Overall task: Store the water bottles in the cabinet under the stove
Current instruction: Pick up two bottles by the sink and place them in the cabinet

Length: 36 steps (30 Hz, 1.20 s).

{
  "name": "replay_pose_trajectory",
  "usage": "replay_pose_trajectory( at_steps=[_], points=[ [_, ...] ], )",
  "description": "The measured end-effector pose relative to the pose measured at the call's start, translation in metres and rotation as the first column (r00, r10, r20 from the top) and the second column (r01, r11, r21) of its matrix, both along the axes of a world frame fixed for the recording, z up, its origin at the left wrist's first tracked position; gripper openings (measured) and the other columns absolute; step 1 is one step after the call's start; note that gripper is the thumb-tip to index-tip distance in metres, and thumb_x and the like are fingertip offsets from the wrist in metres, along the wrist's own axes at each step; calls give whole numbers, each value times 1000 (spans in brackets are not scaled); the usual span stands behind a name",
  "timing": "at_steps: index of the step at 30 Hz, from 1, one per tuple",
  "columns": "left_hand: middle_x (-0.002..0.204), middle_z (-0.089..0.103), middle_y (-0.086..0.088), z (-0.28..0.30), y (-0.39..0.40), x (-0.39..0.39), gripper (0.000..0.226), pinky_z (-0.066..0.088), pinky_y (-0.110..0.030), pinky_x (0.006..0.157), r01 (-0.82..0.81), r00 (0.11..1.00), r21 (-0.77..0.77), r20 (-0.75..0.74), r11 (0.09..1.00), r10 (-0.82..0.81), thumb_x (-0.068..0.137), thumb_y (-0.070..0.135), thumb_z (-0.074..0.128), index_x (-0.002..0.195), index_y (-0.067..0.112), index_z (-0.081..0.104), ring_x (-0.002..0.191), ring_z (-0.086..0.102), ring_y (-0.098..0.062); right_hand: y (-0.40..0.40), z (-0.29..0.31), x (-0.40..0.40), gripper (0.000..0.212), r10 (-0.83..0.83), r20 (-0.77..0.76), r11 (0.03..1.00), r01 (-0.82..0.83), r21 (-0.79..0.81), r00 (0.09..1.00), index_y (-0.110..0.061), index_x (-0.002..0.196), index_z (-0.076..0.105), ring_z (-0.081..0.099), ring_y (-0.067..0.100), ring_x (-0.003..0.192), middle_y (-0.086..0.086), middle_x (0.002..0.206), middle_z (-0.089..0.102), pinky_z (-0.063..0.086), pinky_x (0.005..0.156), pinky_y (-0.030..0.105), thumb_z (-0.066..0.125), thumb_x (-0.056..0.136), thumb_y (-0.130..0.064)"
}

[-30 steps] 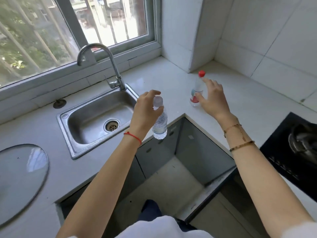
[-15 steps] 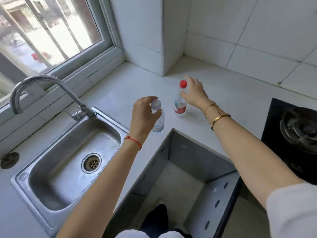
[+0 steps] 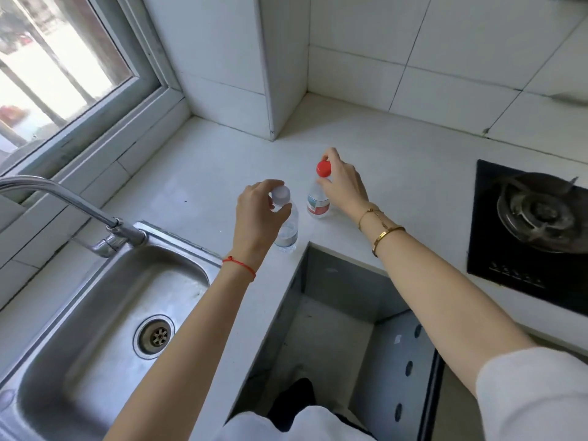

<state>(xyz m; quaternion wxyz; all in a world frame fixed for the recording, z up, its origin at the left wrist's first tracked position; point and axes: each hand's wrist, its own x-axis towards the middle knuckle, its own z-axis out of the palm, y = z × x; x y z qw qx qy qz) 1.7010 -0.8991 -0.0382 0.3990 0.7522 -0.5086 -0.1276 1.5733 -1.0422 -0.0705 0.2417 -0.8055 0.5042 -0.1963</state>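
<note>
Two small clear water bottles stand upright on the white counter (image 3: 222, 173). The white-capped bottle (image 3: 288, 232) is near the counter's inner corner, and my left hand (image 3: 259, 213) grips it around the neck below the cap. The red-capped bottle (image 3: 318, 202), with a red and white label, stands just behind and to the right; my right hand (image 3: 345, 186) has its fingers around the neck and cap. The open grey cabinet (image 3: 337, 316) lies below the counter edge, left of the black gas stove (image 3: 534, 230).
A steel sink (image 3: 121, 313) with a curved faucet (image 3: 79, 211) fills the left. A window is at the upper left, a tiled wall and column behind the bottles. My legs show at the bottom of the cabinet gap.
The view has swung right and closer. My left hand brought the white-capped bottle down onto the counter beside the other. My right hand went from open beside the red-capped bottle to closing on its neck.
</note>
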Motion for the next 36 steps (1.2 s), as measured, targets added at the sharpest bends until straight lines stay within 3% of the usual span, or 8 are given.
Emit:
replay_pose_trajectory(
  at_steps=[5, 8, 11, 19, 26, 31, 36],
  points=[
    [98, 71, -3, 3, 5, -9, 32, 47, -33, 74, 97, 995, 2, 33, 995, -97, 77, 5, 73, 108, 13, 69, 84, 60, -27, 28, 5, -29, 28, -111, 59, 993, 113, -29, 992, -14, 113, 46, 60, 33, 92, 13, 107, 63, 53, 77, 40, 62, 91, -20],
    [104, 71, -2, 7, 12, -23, 35, 39, -25, 76, 175, 982, 4, 77, 985, -174, 79, 5, 71, 112, 15, 68, 92, 57, -26, 53, 20, -57, 27, -153, 97, 981, 163, -102, 983, -15, 115, 47, 57, 24, 85, 9, 106, 64, 46, 71, 31, 60, 93, -24],
    [108, 70, 0, 14, 22, -46, 36, 37, -23, 77, 251, 964, 1, 93, 968, -250, 81, 4, 68, 114, 17, 66, 96, 56, -24, 86, 34, -95, 28, -191, 125, 965, 209, -159, 974, -16, 116, 47, 60, 27, 83, 7, 102, 65, 49, 70, 32, 59, 93, -26],
    [109, 69, -2, 26, 63, -140, 37, 55, -44, 82, 451, 891, -92, 96, 888, -443, 82, 6, 69, 117, 16, 66, 95, 58, -25, 186, 44, -220, 29, -376, 146, 884, 401, -242, 915, -17, 116, 49, 65, 29, 86, 2, 100, 67, 52, 69, 37, 63, 92, -23],
    [107, 67, -1, 32, 106, -259, 38, 58, -44, 82, 577, 816, -138, 60, 805, -574, 81, 6, 72, 118, 15, 67, 92, 60, -25, 263, 36, -349, 27, -490, 140, 807, 508, -301, 860, -21, 114, 50, 64, 21, 78, -3, 91, 66, 50, 64, 31, 64, 91, -25],
    [108, 67, -1, 28, 142, -356, 38, 56, -44, 83, 588, 805, -140, 9, 796, -593, 82, 7, 72, 118, 16, 66, 94, 60, -23, 303, 29, -437, 27, -504, 97, 809, 509, -294, 858, -21, 111, 49, 61, 18, 72, -4, 87, 64, 42, 59, 25, 64, 90, -24],
    [112, 65, 1, 8, 174, -441, 40, 56, -40, 87, 546, 836, -100, -2, 832, -549, 83, 12, 72, 122, 17, 63, 99, 60, -21, 328, 13, -514, 29, -478, 89, 843, 485, -231, 874, -22, 111, 47, 69, 24, 80, -1, 90, 67, 56, 65, 38, 65, 89, -25]
  ],
)
